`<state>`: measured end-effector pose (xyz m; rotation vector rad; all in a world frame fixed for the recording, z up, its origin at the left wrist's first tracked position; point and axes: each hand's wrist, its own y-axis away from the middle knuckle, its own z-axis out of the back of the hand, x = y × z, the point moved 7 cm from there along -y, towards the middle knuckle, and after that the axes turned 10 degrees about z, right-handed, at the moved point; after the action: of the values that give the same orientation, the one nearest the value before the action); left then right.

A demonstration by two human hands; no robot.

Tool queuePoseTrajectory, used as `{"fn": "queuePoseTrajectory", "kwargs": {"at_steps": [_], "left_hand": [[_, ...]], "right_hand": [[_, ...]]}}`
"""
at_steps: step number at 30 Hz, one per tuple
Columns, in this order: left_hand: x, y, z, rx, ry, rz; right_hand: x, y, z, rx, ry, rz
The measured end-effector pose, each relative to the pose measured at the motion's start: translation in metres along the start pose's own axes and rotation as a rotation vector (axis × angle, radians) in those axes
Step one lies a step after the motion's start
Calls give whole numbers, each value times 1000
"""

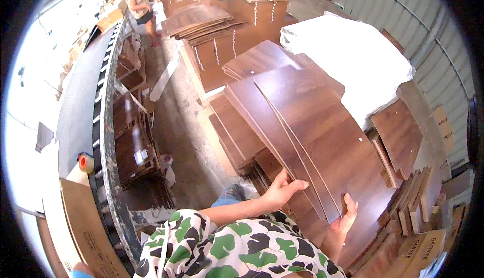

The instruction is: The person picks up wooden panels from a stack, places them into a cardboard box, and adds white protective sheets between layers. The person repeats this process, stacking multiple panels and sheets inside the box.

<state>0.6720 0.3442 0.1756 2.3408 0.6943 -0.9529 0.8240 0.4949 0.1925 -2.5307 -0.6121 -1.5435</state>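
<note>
Dark brown wood panels [312, 111] lie overlapped on a stack in front of me, with thin, slightly splayed edges running toward my body. My left hand [283, 190] is closed on the left edge of a panel, thumb over the top and fingers partly hidden at the edge. At the near end, my right hand [344, 218] is closed around the corner of a panel, with part of its fingers out of sight. A small white dot shows on the upper surface.
A conveyor [83, 101] runs along the left, with a tape roll [85, 163] and cardboard box [83, 222] on it. White-wrapped goods [348, 56] stand behind the stack. Upright boards [416, 197] are at right. Another person [139, 3] stands far off beside the conveyor.
</note>
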Motion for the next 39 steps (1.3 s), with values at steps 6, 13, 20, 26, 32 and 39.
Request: {"fn": "queuePoseTrajectory", "kwargs": {"at_steps": [6, 13, 20, 26, 32, 39], "left_hand": [[-19, -54, 99, -55, 271, 280], [-190, -177, 290, -297, 187, 213], [-269, -278, 355, -148, -460, 516], [-328, -380, 369, -253, -1259, 19], [-297, -438, 332, -206, -950, 426], [-269, -485, 325, -104, -982, 600]], "right_hand": [[-20, -24, -46, 97, 94, 107], [-80, -97, -132, 99, 308, 18], [-132, -205, -187, 111, 577, -262], [-161, -269, -107, -195, 633, -295], [-119, -281, -167, 18, 1585, -198], [-166, -328, -114, 19, 1193, -234]]}}
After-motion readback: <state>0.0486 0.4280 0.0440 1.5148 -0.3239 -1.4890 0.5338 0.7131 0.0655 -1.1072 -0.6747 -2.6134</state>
